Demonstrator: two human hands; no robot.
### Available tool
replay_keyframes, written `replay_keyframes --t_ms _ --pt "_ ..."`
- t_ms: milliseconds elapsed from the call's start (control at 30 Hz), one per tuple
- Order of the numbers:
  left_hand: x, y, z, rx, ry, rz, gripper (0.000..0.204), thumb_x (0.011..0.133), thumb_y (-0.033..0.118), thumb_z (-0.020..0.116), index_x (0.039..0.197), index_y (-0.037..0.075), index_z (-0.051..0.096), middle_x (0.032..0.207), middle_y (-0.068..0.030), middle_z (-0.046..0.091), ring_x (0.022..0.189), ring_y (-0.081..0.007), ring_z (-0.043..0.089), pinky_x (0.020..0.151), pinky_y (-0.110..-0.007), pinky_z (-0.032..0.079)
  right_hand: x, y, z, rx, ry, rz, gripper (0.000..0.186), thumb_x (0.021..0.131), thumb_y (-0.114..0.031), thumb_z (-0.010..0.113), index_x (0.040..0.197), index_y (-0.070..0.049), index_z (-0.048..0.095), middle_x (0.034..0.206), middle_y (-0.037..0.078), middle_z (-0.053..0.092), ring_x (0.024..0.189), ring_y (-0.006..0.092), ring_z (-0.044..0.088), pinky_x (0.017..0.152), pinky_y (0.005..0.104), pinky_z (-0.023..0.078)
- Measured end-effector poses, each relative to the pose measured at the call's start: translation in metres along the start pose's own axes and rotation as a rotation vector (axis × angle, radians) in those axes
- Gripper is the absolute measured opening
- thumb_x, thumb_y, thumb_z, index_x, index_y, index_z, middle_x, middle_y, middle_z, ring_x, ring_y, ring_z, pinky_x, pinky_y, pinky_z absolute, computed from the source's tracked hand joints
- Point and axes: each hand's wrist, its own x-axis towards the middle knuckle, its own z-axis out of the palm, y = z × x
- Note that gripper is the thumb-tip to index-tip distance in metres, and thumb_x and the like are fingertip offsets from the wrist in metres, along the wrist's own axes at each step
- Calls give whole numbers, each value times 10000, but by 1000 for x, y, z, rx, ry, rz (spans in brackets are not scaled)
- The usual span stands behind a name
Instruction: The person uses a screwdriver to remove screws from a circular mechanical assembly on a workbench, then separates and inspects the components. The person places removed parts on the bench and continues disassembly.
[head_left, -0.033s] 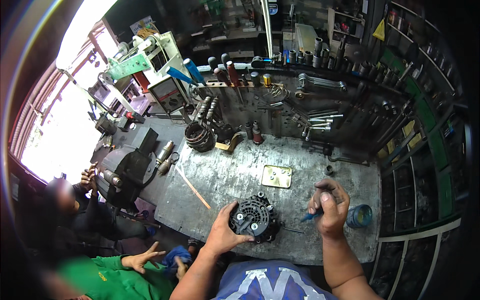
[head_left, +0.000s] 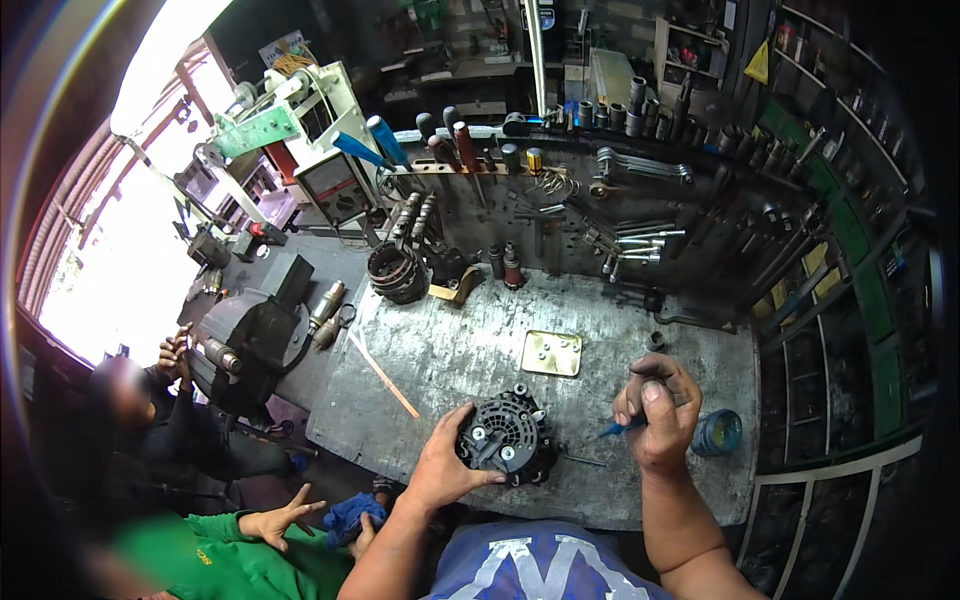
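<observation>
A round black alternator [head_left: 515, 432] with a slotted cover and two bright metal studs rests near the front of the metal workbench. My left hand [head_left: 447, 462] is closed round its left side, thumb along the near edge. To the right, my right hand [head_left: 662, 415] is raised over the bench, fingers curled in. From them pokes a small blue pointed tool [head_left: 617, 429]; its exact kind is hidden by the fingers. A thin metal rod [head_left: 584, 461] lies between the alternator and that hand. Beside my right hand stands a translucent blue jar [head_left: 718, 432].
A shallow tray [head_left: 551, 354] holds several small parts beyond the alternator. A flat strip [head_left: 385, 374] lies to its left; a dark socket [head_left: 656, 341] stands at right. A tool rack [head_left: 560, 215] lines the back. At left are a vise [head_left: 255, 325] and two people, one holding a blue cloth [head_left: 352, 518].
The person in green has shifted the blue cloth and hand slightly. My two hands keep the same grips beside and on the alternator.
</observation>
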Motion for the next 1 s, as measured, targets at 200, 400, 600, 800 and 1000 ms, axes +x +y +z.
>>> replay_keyframes --t_ms 200,400,600,800,1000 --pt "-3 -26 -5 -96 -64 36 1368 619 339 1130 1724 10 394 1729 -259 493 1622 -421 476 1352 -476 403 19 -5 53 83 -97 -117 283 1062 -156 629 1208 84 665 773 66 584 662 124 546 608 318 504" --pt "-3 -36 1 -122 -51 80 1346 643 319 1121 1728 3 390 1751 -257 472 1643 -410 453 1364 -473 386 16 17 79 27 -167 -94 253 1045 -96 583 1192 85 679 783 71 605 673 114 551 607 303 495" --pt "-3 -39 0 -116 -18 143 1316 640 354 1119 1705 -2 433 1724 -262 507 1611 -418 496 1344 -473 417 18 29 86 -21 -168 -74 244 1051 -104 585 1176 81 684 803 74 612 684 110 557 606 304 497" --pt "-1 -58 5 -50 110 300 1233 612 430 1119 1620 -7 558 1564 -255 679 1413 -414 696 1197 -466 568 18 40 90 -35 -172 -65 230 1062 -98 580 1173 77 681 833 76 620 694 109 555 619 299 497" --pt "-5 -46 0 64 133 296 1206 586 467 1113 1595 46 602 1567 -228 675 1424 -446 673 1187 -525 555 17 42 86 -29 -156 -53 222 1074 -96 579 1181 69 681 831 64 617 696 105 552 625 295 493"
